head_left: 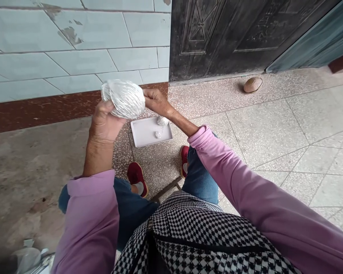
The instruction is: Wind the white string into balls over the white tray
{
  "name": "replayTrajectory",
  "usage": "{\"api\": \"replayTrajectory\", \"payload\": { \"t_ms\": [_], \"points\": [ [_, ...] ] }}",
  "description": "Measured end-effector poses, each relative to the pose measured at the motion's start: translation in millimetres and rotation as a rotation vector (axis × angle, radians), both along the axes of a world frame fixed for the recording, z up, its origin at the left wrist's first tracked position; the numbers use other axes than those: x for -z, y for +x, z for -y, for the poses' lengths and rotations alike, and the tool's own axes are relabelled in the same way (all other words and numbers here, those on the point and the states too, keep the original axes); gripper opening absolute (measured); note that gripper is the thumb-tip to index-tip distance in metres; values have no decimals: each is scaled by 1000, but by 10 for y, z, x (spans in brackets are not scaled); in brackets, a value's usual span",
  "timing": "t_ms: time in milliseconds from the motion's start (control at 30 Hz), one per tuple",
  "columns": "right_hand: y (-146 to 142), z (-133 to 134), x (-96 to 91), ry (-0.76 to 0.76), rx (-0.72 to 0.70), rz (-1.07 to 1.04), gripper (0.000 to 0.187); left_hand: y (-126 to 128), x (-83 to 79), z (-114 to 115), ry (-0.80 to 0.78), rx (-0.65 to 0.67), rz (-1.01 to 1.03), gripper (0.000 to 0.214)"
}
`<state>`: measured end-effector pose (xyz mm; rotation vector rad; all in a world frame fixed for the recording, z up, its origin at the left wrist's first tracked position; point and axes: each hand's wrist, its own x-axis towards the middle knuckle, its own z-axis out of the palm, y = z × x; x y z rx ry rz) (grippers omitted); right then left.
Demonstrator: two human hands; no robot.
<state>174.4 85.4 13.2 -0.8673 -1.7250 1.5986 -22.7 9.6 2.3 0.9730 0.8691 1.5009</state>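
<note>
Here the left hand (106,121) grips a white yarn ball (125,99) up before the tiled wall (82,30), the right hand (157,101) curled at its right end, whether pinching a strand I can't quite tell.

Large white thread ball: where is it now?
In the head view, the large white thread ball is left of centre, held in the left hand with the right hand at its right end, up-left of the tray.

The person wore soft pink-mauve sleeves (231,179) with folded cuffs (200,137), a black-and-white checked garment (188,224) crossed by a dark band (217,247), blue jeans (201,177), pale socks (139,187) and deep red shoes (135,173) edged with light soles (146,190).
</note>
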Motion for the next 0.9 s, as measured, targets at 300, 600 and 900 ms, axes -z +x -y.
{"api": "replayTrajectory", "payload": {
  "t_ms": [300,600,900],
  "points": [
    [-14,49,308,393,-200,172,53,-277,168,-209,37,-261,-148,80],
    [160,110,15,389,-203,46,53,-342,257,-229,-82,-384,-501,82],
    [250,-79,-101,173,41,-31,52,-107,-35,99,-89,124,-542,78]
  ]
}}
